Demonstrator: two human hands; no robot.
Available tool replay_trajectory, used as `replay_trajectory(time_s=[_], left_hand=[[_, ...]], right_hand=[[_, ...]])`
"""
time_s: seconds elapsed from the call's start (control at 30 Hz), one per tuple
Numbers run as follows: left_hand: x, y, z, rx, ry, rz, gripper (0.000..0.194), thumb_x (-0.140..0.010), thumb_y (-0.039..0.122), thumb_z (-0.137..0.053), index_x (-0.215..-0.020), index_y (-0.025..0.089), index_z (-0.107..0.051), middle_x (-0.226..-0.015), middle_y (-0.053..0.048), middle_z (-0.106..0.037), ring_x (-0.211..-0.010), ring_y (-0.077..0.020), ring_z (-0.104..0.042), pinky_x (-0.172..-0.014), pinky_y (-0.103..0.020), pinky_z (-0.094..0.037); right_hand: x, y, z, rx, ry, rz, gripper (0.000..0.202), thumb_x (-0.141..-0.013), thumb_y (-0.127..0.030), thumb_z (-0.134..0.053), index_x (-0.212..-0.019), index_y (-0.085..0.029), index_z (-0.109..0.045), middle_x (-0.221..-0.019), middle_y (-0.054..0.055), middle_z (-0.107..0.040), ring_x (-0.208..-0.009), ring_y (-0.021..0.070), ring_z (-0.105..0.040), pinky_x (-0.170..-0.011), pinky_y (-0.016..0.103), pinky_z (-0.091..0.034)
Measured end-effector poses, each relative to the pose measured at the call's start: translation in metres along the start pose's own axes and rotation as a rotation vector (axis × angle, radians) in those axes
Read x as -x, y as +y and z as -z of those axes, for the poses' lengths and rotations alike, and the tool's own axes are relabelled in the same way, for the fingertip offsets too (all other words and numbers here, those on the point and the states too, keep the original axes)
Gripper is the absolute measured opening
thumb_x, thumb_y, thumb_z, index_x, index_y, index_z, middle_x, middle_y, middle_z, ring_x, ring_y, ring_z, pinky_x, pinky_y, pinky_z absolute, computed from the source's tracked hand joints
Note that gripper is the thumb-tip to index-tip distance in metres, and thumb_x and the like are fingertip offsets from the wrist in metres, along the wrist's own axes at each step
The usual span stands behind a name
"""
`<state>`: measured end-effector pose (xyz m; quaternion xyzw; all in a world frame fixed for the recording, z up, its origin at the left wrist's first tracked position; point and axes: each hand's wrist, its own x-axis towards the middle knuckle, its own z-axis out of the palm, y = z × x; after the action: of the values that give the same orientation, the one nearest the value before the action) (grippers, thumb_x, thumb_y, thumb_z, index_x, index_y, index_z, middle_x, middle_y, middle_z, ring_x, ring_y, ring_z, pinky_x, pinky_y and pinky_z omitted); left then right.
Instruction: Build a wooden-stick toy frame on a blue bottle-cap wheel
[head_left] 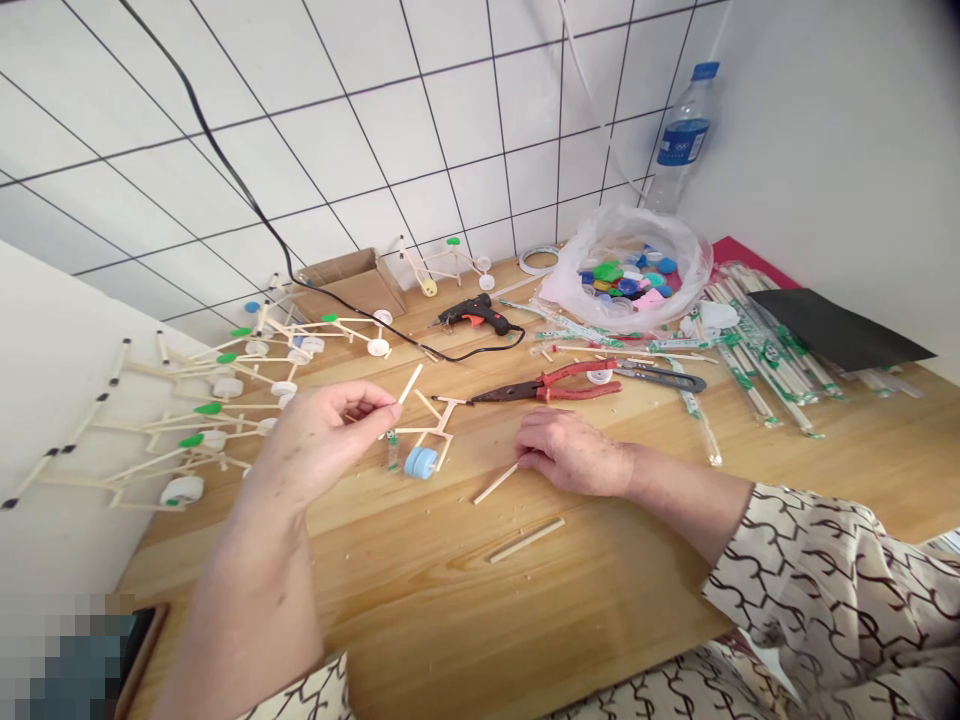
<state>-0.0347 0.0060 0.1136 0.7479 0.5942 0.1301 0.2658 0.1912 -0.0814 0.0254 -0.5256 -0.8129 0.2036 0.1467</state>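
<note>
My left hand is raised above the wooden table and pinches a short wooden stick between thumb and fingers. My right hand rests on the table, its fingers closed on the end of another wooden stick. Between the hands lies a small stick frame with a blue bottle cap wheel. A loose stick lies nearer to me. Red-handled pliers lie just beyond my right hand.
A black glue gun with its cord lies further back. Several finished stick-and-cap models crowd the left. A plastic bag of coloured caps, wrapped chopsticks, a cardboard box, tape roll and water bottle stand behind.
</note>
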Motion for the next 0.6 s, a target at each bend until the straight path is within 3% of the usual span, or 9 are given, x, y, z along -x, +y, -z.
replay_trajectory(time_s=[0.27, 0.6], left_hand=[[0.016, 0.012, 0.001, 0.041, 0.057, -0.105, 0.022, -0.062, 0.043, -0.056, -0.064, 0.023, -0.064, -0.057, 0.002, -0.061, -0.050, -0.0122, -0.048, -0.049, -0.024, -0.037], [0.036, 0.042, -0.031, 0.037, -0.124, -0.301, 0.020, -0.069, 0.035, -0.051, -0.060, 0.021, -0.061, -0.052, 0.002, -0.058, -0.047, -0.0119, -0.048, -0.049, -0.023, -0.038]], right_hand=[[0.000, 0.001, 0.000, -0.003, -0.005, -0.005, 0.013, -0.086, -0.016, -0.055, -0.081, -0.015, -0.066, -0.085, 0.007, -0.066, -0.083, 0.0177, -0.057, -0.072, 0.027, -0.041], [0.001, 0.002, -0.002, -0.023, 0.004, -0.007, 0.011, -0.084, -0.015, -0.056, -0.079, -0.015, -0.066, -0.085, 0.006, -0.066, -0.082, 0.0171, -0.057, -0.070, 0.027, -0.039]])
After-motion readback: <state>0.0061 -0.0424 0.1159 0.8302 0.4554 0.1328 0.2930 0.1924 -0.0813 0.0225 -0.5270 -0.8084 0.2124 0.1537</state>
